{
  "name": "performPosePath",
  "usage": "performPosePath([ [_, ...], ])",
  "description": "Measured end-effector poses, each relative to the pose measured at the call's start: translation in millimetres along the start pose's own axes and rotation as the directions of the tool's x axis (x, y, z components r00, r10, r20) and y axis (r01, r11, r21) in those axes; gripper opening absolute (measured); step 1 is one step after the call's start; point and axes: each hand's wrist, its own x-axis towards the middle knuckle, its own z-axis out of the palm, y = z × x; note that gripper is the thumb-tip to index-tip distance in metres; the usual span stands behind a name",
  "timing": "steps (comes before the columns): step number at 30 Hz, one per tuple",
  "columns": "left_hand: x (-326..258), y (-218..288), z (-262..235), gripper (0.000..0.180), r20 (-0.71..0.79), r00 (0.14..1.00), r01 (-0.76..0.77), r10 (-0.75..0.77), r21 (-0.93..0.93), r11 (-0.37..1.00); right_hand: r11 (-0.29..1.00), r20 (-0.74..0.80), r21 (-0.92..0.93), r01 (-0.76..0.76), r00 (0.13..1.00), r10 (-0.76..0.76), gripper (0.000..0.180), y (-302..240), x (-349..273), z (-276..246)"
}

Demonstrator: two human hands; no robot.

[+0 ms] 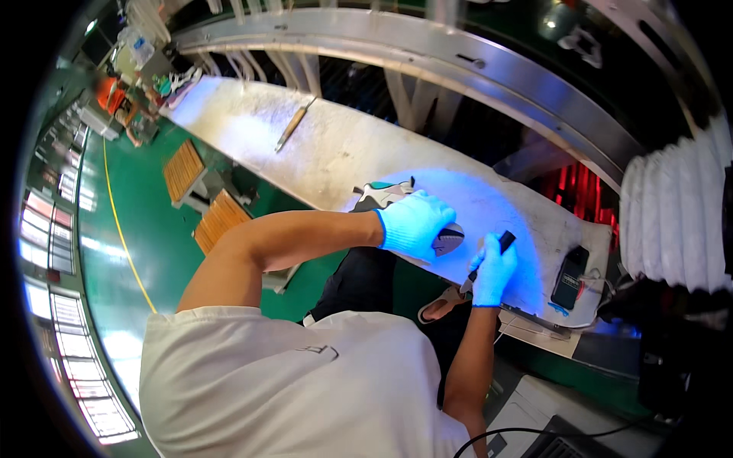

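Observation:
My gloved left hand [416, 225] is closed over a sneaker [385, 194] in pale grey, black and teal, at the near edge of the worktable. One end of the shoe sticks out past my fingers; my palm hides its middle. To the right, my gloved right hand [492, 269] is wrapped around a black-handled tool [507, 240]. The handle's end shows above my fist, and a narrow dark part emerges below it; its exact kind is unclear. The tool and shoe are apart. Blue light falls on both gloves and the tabletop between them.
A wooden-handled tool [292, 127] lies farther left on the long worktable [351, 137]. At its right end are a black phone [569, 278] and a cable. A metal rail [427, 57] runs behind, with a white ribbed hose [672, 217] at right. Slatted wooden stools [183, 169] stand left.

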Motion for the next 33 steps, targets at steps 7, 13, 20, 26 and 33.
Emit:
performPosePath([
  [7, -30, 27, -99, 0.084, -0.367, 0.927, -0.199, 0.073, -0.319, 0.927, 0.992, 0.364, -0.052, -0.116, 0.923, 0.127, 0.040, -43, 47, -20],
  [13, -69, -76, -7, 0.057, -0.343, 0.937, -0.072, 0.063, -0.014, 0.997, 0.924, 0.447, -0.382, 0.002, 0.875, 0.183, 0.023, -66, 47, -8],
  [20, -48, -27, -20, 0.121, -0.055, 0.998, -0.026, 0.028, 0.042, 0.999, 0.910, 0.349, -0.414, -0.018, 0.920, 0.177, 0.029, -48, 50, 2],
  [26, 6, 22, -6, 0.124, 0.027, 0.993, 0.115, -0.115, 0.024, 0.993, 0.915, 0.361, -0.400, -0.054, 0.909, 0.211, 0.027, -60, 40, 3],
  [33, 4, 24, 0, 0.119, -0.052, 0.994, 0.095, -0.095, 0.012, 0.995, 0.915, -0.022, 0.393, 0.088, 0.996, -0.086, 0.033, -57, 19, 34],
])
